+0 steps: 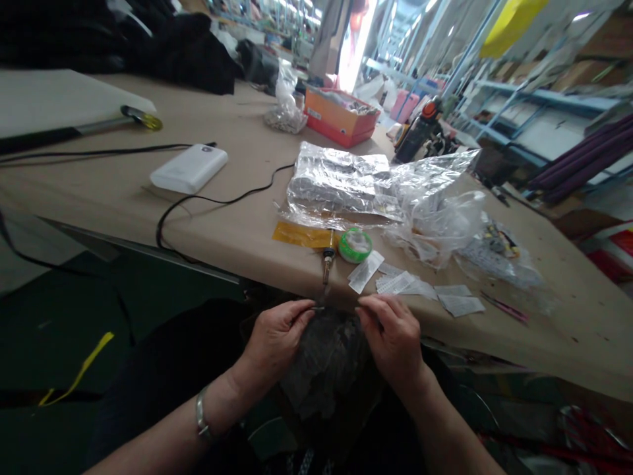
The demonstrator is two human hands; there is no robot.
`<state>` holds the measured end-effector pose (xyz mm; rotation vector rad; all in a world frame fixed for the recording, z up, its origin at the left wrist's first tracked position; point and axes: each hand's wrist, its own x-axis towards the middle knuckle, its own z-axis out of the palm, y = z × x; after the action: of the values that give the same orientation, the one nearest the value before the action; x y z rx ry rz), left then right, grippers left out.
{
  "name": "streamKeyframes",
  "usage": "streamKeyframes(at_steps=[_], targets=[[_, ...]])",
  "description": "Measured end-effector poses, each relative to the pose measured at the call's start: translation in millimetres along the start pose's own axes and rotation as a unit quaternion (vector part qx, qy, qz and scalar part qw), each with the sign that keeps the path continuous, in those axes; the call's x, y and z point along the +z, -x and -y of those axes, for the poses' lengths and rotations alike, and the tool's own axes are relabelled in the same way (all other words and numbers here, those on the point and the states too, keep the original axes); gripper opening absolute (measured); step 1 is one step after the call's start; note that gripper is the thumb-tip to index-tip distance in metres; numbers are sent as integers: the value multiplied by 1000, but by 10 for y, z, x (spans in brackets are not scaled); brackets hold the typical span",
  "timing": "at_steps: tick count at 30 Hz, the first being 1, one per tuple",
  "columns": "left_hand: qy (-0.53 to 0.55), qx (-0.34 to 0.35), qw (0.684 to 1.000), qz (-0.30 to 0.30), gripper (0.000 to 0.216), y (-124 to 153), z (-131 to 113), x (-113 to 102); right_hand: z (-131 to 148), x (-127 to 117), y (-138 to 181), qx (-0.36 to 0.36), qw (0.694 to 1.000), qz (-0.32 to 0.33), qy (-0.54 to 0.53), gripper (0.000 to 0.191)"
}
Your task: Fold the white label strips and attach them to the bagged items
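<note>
My left hand (277,333), a bracelet on its wrist, is closed in a pinch on a small thin metal-looking piece (319,308); its kind is too small to make out. My right hand (390,333) is also pinched, at the same height and apart from the left. What its fingertips hold, if anything, does not show. Between and below the hands, a crumpled grey translucent plastic bag (326,369) lies over my lap. Just beyond the left fingertips, a small pointed tool with a dark collar (328,257) sticks out over the table edge.
By the tool are a green-rimmed roll (355,245), an amber strip (301,235) and white paper labels (395,282). Clear plastic bags (341,181) lie behind. Pink snips (505,308) rest at right. A black cable (222,199) passes a white power bank (190,169). An orange box (341,119) stands farther back.
</note>
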<state>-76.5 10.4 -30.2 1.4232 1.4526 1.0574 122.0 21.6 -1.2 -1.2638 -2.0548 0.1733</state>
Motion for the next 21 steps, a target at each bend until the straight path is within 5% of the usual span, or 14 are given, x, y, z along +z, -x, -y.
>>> streamKeyframes(at_steps=[5,15,18,21], targets=[[-6,3,1000,-22,24,-21,153,-19,-261,50,-131,-67,982,27,173,32],[59,-48,995,61,16,51,-111,198,-402,112,-161,-111,987,-78,91,12],[146,-111,977,107,15,59,-285,327,-429,84,-150,-113,986,-97,69,8],[301,-201,922,142,17,52,-419,446,-410,29,-99,-134,984,-106,58,11]])
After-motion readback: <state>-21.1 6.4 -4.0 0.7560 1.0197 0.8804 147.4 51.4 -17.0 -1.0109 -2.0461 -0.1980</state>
